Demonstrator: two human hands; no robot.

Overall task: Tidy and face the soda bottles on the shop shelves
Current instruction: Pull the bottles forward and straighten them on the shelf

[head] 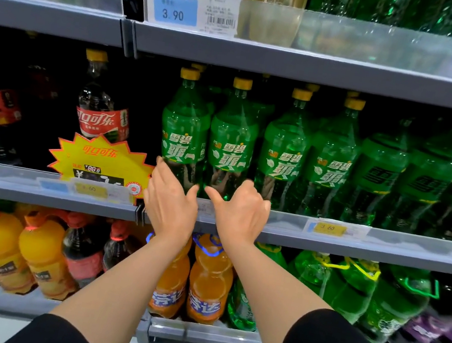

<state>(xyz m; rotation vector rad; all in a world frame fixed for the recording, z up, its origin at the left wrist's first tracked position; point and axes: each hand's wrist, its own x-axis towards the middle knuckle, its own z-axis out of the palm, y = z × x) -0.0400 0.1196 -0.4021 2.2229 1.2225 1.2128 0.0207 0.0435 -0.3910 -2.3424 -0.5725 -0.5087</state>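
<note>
Left hand (pixel 170 196) cupped on first green bottle (pixel 185 131) at 9 o'clock; right hand (pixel 240 205) spread wide on second green bottle (pixel 232 142).

Bright even shop light, glare on the clear shelf strips (pixel 362 41), edges blurred and bowed.

Both hands reach to the middle shelf (pixel 356 248). The left hand (pixel 169 200) cups the base of the first green bottle (pixel 185 131), fingers at its left side. The right hand (pixel 242 209) wraps the base of the second green bottle (pixel 231 142), thumb spread toward nine o'clock. A cola bottle (pixel 100 106) stands at nine o'clock, above a yellow starburst tag (pixel 99 161). Orange bottles (pixel 209 283) sit at six o'clock.
</note>
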